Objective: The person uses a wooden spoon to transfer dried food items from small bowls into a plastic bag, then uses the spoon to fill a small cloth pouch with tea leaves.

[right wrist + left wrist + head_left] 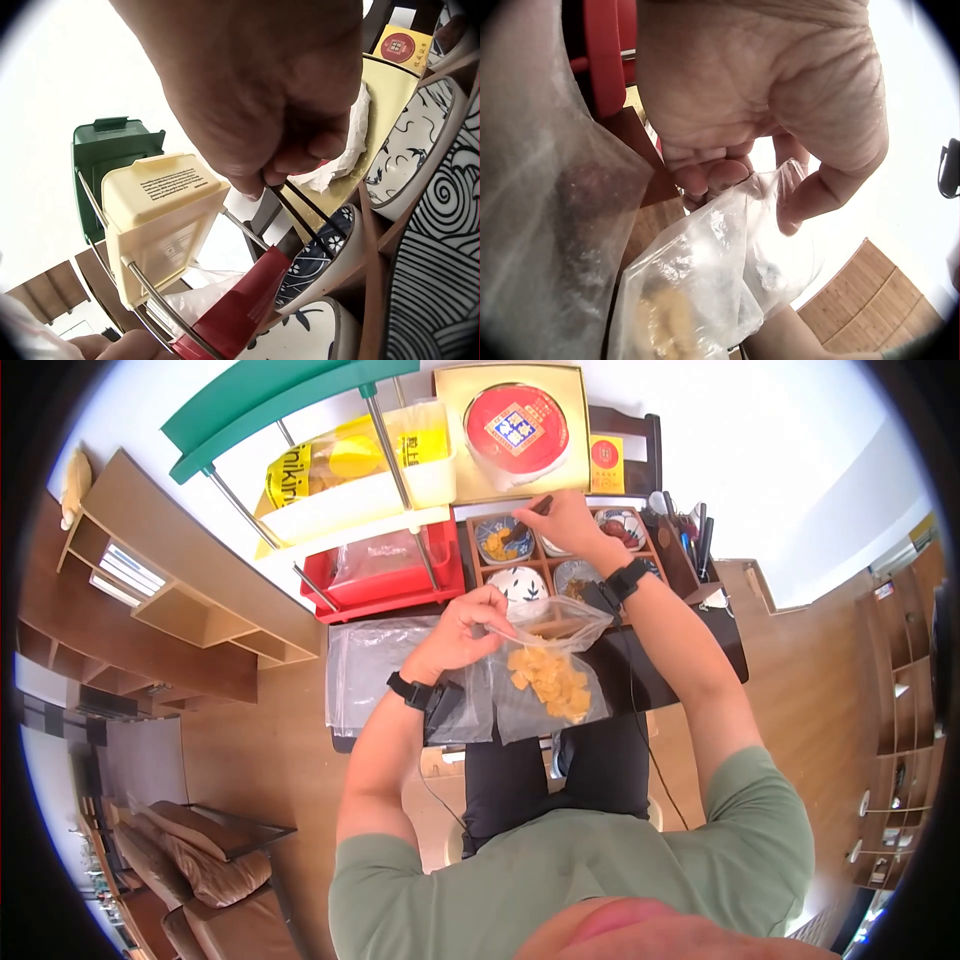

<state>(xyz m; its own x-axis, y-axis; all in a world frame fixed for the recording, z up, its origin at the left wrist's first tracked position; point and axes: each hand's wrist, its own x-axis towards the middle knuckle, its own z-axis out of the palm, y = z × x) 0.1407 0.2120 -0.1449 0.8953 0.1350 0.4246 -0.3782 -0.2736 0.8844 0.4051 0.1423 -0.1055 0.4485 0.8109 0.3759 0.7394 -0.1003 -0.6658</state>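
Note:
My left hand (455, 635) pinches the rim of a clear plastic bag (712, 262) between thumb and fingers. Several yellow-orange flat pieces (550, 680) lie inside the bag, whose mouth gapes towards the tray. Dark chopsticks (304, 214) are gripped in my right hand (575, 525), their tips down in a blue-patterned bowl (294, 279). Yellow pieces (495, 543) lie in that bowl. It sits in the far left compartment of a wooden divided tray (547, 567). A white bowl with dark leaves (518, 586) stands nearer me, by my left fingers.
Flat clear bags (375, 670) lie at the table's left. A rack with red (390, 575), cream (430, 470) and green bins (280, 410) rises behind them. Behind the tray stands a yellow box (450, 420) with a round red-topped package (515, 430). Utensils (690, 535) stand at right.

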